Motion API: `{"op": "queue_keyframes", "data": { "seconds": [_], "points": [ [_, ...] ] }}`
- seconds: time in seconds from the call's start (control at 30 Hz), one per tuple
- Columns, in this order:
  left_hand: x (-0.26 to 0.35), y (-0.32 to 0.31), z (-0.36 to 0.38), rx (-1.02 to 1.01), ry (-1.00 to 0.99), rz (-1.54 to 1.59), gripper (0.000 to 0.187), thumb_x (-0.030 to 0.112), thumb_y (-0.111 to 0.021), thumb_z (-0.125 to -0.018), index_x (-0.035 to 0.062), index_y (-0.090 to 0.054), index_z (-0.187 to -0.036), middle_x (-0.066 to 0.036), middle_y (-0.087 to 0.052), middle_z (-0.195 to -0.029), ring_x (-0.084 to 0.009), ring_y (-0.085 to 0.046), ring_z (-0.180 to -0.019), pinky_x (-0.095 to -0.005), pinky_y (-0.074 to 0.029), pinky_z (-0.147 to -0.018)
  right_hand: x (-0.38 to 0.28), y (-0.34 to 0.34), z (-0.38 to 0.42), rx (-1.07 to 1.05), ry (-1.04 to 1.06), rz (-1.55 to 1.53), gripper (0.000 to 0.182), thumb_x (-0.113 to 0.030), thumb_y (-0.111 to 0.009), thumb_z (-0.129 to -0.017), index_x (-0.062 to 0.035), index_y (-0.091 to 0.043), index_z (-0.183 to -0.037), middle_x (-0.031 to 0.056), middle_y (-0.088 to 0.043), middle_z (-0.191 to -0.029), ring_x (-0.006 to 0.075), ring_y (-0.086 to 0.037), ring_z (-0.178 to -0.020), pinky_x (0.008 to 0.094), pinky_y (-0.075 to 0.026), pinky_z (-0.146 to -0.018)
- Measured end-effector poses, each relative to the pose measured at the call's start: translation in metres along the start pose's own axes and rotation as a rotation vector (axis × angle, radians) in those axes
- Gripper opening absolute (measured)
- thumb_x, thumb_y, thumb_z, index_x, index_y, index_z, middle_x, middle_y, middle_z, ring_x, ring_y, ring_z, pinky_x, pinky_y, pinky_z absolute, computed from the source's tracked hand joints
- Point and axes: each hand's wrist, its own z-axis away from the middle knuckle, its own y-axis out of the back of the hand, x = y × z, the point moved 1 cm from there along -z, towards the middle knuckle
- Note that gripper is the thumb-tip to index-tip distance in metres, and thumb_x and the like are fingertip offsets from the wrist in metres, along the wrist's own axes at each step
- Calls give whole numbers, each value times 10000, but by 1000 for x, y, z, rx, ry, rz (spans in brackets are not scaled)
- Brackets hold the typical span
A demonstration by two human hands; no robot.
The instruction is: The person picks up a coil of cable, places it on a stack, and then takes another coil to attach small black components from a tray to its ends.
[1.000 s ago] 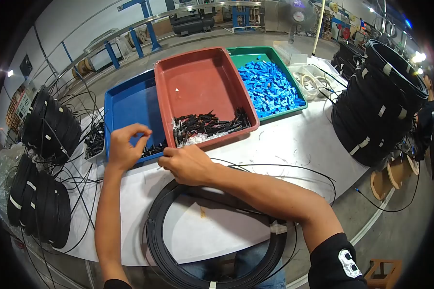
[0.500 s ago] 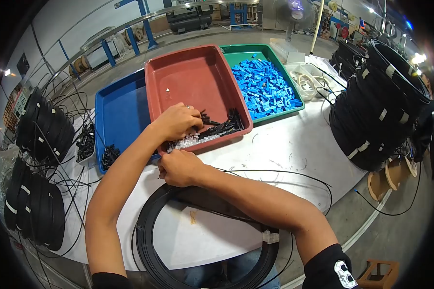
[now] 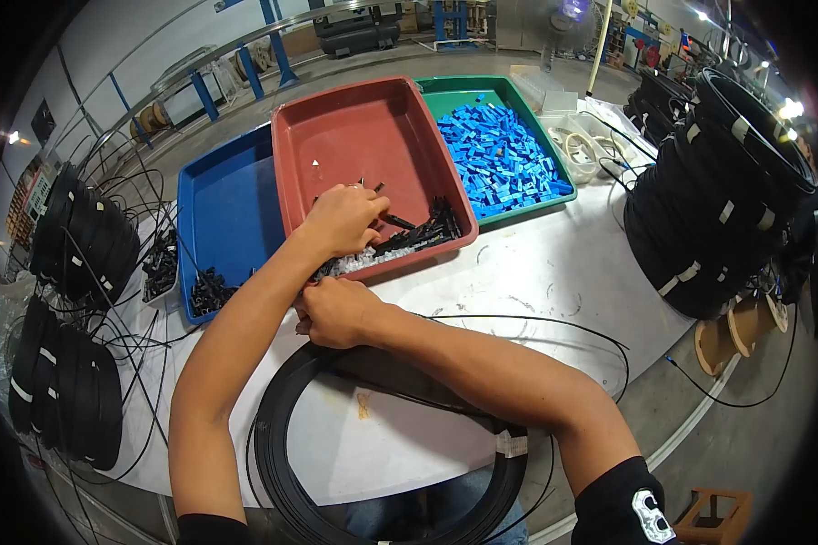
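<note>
The white-topped table [image 3: 554, 272] carries the work. The rectangular red plastic tray [image 3: 354, 136] sits near its far edge. The coil of black cable [image 3: 273, 440] lies across the near edge, partly overhanging it.

The left hand [image 3: 344, 221] reaches into the red tray with fingers bent down over its near end; whether they pinch a piece cannot be told. The right hand [image 3: 339, 313] is curled just outside the tray's near left corner; its fingertips are hidden, so its grip cannot be told. The slim black plastic parts [image 3: 439, 222] lie in a tangled heap along the tray's near edge, beside the small white pieces [image 3: 364, 261].

For a good pick, lift one black part by its end from the top of the heap, and avoid dragging white pieces along. Hold the right hand steady below the left wrist.

Around the work: a tall stack of black cable coils [image 3: 691, 209] stands at the table's right edge. The blue plastic tray [image 3: 227, 200] and the green plastic tray [image 3: 454, 91] flank the red one, which overlaps both. Small bright-blue pieces [image 3: 500, 163] fill much of the green tray. The left forearm crosses the blue tray's near right corner and restricts access there. Thin loose black cables [image 3: 132, 345] trail near the table's left edge and could snag a sleeve.
</note>
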Motion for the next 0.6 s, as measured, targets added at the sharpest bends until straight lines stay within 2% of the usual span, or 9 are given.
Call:
{"op": "queue_keyframes", "data": {
  "seconds": [0.13, 0.2, 0.23, 0.3, 0.33, 0.4, 0.43, 0.5, 0.6],
  "points": [
    [-2, -2, 3, -31, 30, -34, 230, 116, -721, -760, 76, -651, -975, -102, -699, -922, -312, -672, -927, -455, -519, -815, 2, -2, 0, 32, 27, 3, 339, -276, -688, -839, 26, -709, -992, 268, -688, -1013, 411, -689, -962, 488, -550, -858],
    [2, 0, 6, -8, 163, 163, 272, 57, -697, -760, 77, -652, -1028, -115, -702, -925, -315, -684, -919, -444, -535, -806, 1, -2, 0, 36, 37, 1, 341, -279, -689, -838, 28, -710, -985, 269, -688, -1009, 411, -689, -956, 490, -550, -854],
    [4, 3, 6, -5, 166, 159, 272, 57, -697, -760, 77, -652, -1028, -115, -702, -925, -315, -684, -919, -444, -535, -806, 1, -2, 0, 32, 31, -6, 336, -279, -692, -838, 25, -713, -979, 265, -690, -1003, 411, -690, -954, 490, -550, -853],
    [6, 10, 5, 75, 235, 433, 334, 20, -670, -798, 77, -614, -1123, -120, -685, -927, -284, -711, -894, -416, -548, -788, 1, -2, 0, 27, 28, -9, 330, -279, -695, -838, 22, -716, -972, 262, -692, -996, 411, -690, -952, 491, -550, -852],
    [8, 14, 6, 77, 234, 430, 334, 20, -670, -798, 77, -614, -1123, -120, -685, -927, -284, -711, -894, -416, -548, -788, 1, -2, 1, 23, 30, 4, 314, -273, -695, -840, 11, -721, -972, 257, -696, -973, 411, -690, -943, 493, -550, -845],
    [10, 23, 9, 284, 286, 756, 322, -19, -631, -875, 64, -564, -1179, -106, -653, -940, -243, -727, -908, -363, -586, -758, 0, -1, 2, 21, 37, 21, 298, -267, -695, -843, 0, -726, -971, 252, -699, -951, 411, -690, -934, 495, -551, -838],
    [10, 24, 11, 290, 286, 750, 322, -19, -631, -875, 64, -564, -1179, -106, -653, -940, -243, -727, -908, -363, -586, -758, 0, 0, 3, 35, 60, 17, 277, -259, -693, -846, -10, -727, -963, 245, -701, -926, 409, -691, -917, 498, -550, -822],
    [14, 30, 19, 465, 290, 1256, 276, -36, -576, -944, 65, -528, -1196, -88, -618, -963, -226, -720, -935, -335, -614, -763, -1, 1, 4, 49, 98, 21, 257, -251, -691, -848, -21, -728, -956, 237, -703, -901, 406, -691, -899, 501, -549, -805],
    [20, 55, 43, 495, 316, 1409, 250, 9, -586, -973, 39, -528, -1214, -114, -641, -1003, -235, -717, -922, -325, -622, -794, 0, -1, 3, 153, 181, 37, 209, -245, -695, -850, -37, -699, -873, 209, -697, -861, 398, -681, -836, 507, -526, -739]
  ]
}}
